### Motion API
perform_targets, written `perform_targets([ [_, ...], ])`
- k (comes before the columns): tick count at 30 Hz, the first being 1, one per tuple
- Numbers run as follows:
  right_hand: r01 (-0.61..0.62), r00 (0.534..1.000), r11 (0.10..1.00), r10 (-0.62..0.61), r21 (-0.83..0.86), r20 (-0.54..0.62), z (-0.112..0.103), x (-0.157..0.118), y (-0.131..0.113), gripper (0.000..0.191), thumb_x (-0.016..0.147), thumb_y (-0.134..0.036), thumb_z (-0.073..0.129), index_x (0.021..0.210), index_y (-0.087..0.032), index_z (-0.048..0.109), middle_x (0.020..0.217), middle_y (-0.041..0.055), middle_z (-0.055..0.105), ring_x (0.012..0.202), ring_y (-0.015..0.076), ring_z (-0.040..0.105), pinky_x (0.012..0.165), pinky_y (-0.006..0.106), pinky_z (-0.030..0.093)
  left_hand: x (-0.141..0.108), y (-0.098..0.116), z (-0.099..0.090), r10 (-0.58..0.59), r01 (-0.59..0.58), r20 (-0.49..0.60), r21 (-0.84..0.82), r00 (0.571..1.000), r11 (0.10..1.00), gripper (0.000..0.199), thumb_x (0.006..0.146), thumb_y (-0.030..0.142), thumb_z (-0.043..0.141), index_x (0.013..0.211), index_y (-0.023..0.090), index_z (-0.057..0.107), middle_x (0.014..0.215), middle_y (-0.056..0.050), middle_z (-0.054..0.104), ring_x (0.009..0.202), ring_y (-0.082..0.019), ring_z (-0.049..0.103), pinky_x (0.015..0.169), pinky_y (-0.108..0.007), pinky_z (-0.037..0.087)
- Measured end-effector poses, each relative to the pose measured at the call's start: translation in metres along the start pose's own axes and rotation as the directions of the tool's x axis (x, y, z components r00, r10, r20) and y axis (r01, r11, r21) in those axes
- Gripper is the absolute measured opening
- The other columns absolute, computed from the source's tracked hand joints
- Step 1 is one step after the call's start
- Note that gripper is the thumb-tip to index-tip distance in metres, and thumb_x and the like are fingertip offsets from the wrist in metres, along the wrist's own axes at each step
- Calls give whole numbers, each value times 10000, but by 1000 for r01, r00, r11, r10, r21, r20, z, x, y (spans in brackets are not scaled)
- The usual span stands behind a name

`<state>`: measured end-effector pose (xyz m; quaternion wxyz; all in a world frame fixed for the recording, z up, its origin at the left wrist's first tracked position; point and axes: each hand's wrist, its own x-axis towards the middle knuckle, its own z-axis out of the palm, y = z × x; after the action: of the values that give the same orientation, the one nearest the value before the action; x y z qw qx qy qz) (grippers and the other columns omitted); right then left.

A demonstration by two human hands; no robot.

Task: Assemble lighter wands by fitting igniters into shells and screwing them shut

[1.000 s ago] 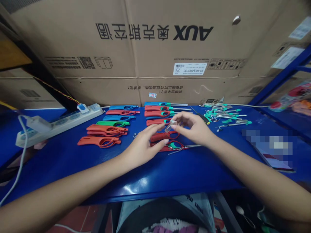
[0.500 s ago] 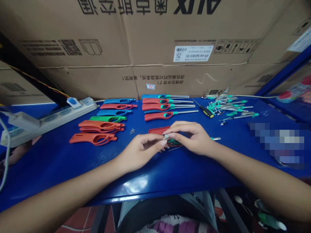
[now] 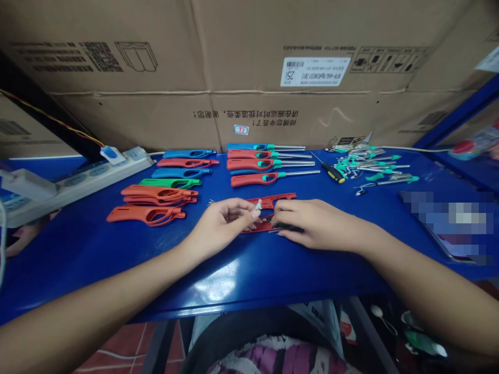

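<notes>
The left hand (image 3: 220,222) pinches a small clear part (image 3: 257,206) between thumb and fingertips, holding it just above the near edge of a red lighter shell (image 3: 275,200). The right hand (image 3: 312,223) lies palm down on the blue table (image 3: 97,249), fingers curled over the right portion of the same shell and pressing it in place; a green insert shows under those fingers. The shell lies flat at the centre of the table, between the two hands, open side up.

Behind the shell, four assembled lighters (image 3: 268,163) lie in a row with metal tubes pointing right. To the left, empty shells (image 3: 163,187) in blue, red, green and orange lie in a column. A screwdriver (image 3: 329,171) lies right of the assembled row, next to a pile of metal tubes with green fittings (image 3: 370,166). A white power strip (image 3: 78,179) sits at the far left. Cardboard boxes (image 3: 249,78) stand along the back.
</notes>
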<state>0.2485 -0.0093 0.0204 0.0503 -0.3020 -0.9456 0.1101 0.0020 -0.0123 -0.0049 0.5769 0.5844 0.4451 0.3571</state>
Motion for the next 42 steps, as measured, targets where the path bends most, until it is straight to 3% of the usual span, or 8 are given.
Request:
perform_targets([
  [3, -17, 1000, 999, 18, 42, -19, 4, 2, 0, 113, 983, -226, 563, 1004, -179, 664, 1048, 69, 650, 821, 172, 621, 675, 290, 456, -1, -1, 0, 21, -19, -30, 60, 999, 998, 329, 781, 415, 806, 927, 136, 712, 882, -59, 775, 773, -171, 732, 777, -285, 582],
  [9, -89, 978, 892, 162, 444, -128, 5, 7, 8, 58, 925, -195, 627, 886, -178, 667, 874, 37, 673, 715, 126, 624, 636, 251, 486, -2, 0, 0, 56, -56, 2, 121, 998, 991, 289, 804, 385, 785, 936, 133, 729, 870, -59, 776, 730, -161, 728, 742, -278, 597],
  [13, -324, 907, 573, 415, 753, 74, 4, 10, 8, 133, 952, -311, 609, 942, -181, 581, 568, -57, 579, 421, 91, 557, 425, 208, 461, -2, -2, -1, 93, -93, 7, 185, 996, 978, 298, 804, 391, 791, 958, 140, 739, 891, -68, 783, 751, -171, 730, 736, -282, 596],
  [15, -332, 891, 434, 436, 838, 127, 4, 11, 9, 191, 929, -345, 651, 936, -171, 571, 606, -34, 626, 464, 111, 631, 437, 211, 514, -2, -3, -2, 108, -107, 5, 217, 994, 970, 293, 804, 390, 793, 954, 143, 744, 875, -64, 782, 735, -165, 720, 707, -272, 584],
  [17, -305, 902, 388, 411, 870, 132, 4, 12, 10, 244, 891, -364, 708, 914, -155, 585, 684, 10, 682, 557, 132, 694, 492, 220, 563, -2, -4, -2, 107, -104, -1, 237, 994, 966, 295, 802, 392, 796, 943, 139, 747, 856, -61, 779, 701, -155, 702, 664, -259, 564],
  [22, -288, 910, 394, 397, 873, 120, 4, 16, 9, 347, 836, -451, 766, 912, -134, 645, 692, 13, 682, 518, 108, 652, 456, 211, 553, -3, -3, 0, 94, -91, -1, 239, 996, 967, 301, 805, 391, 794, 960, 136, 756, 889, -67, 785, 725, -155, 692, 682, -259, 546],
  [28, -265, 945, 461, 298, 847, 134, 11, 15, 15, 268, 860, -390, 742, 915, -131, 698, 711, -1, 679, 425, 47, 540, 374, 159, 454, -5, -4, 0, 106, -102, 4, 309, 994, 946, 302, 823, 408, 775, 985, 154, 768, 906, -59, 788, 733, -159, 675, 679, -263, 520],
  [42, -270, 938, 386, 311, 882, 151, 13, 18, 19, 231, 848, -352, 749, 897, -130, 706, 715, -2, 707, 365, 26, 477, 319, 148, 360, -5, -7, 1, 185, -186, 42, 386, 982, 903, 274, 847, 397, 753, 993, 168, 787, 934, -64, 802, 786, -197, 720, 711, -284, 552],
])
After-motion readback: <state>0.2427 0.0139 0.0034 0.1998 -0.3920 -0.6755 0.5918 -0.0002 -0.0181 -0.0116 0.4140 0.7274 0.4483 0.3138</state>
